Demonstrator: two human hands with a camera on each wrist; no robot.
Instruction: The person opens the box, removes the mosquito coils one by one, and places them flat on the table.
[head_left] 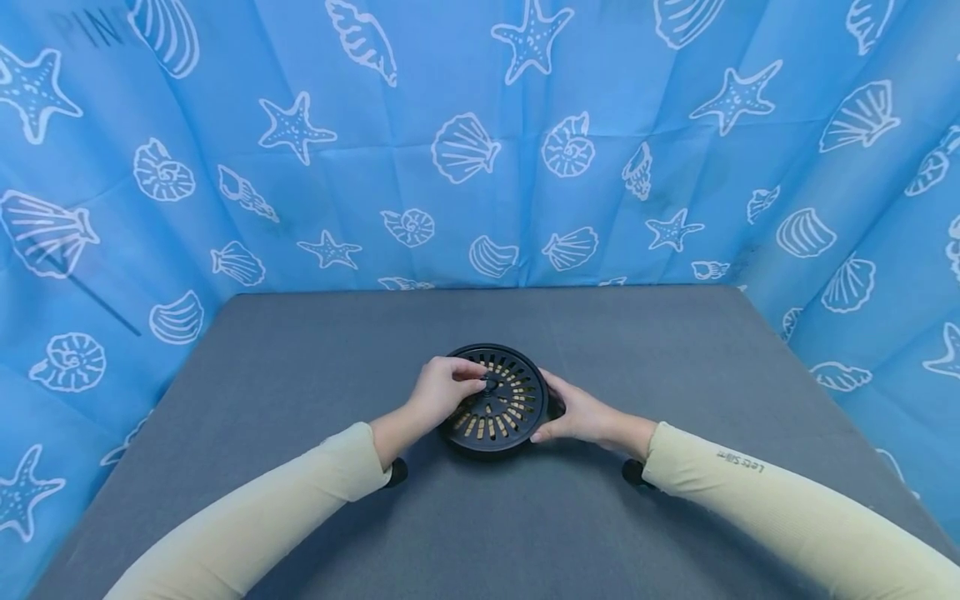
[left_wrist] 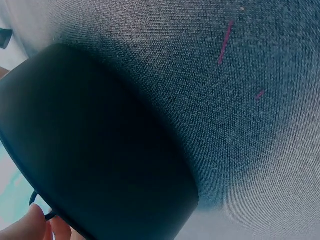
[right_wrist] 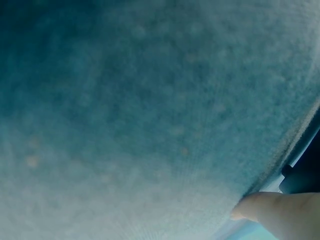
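Observation:
A round black container stands on the table, covered by a slotted black lid with tan showing through the slots. The left hand pinches a small ring at the lid's middle between thumb and fingers. In the left wrist view, the container's dark side wall fills much of the frame, with the left fingertips at the ring. From the right, the right hand grips the container's side, thumb toward the front. Only part of the right hand shows in the right wrist view, beside a dark edge.
The grey cloth-covered table extends around the container. Behind it and along both sides hangs a blue curtain with white shells and starfish. Pale sleeves cover both forearms, and a black band piece shows below the right wrist.

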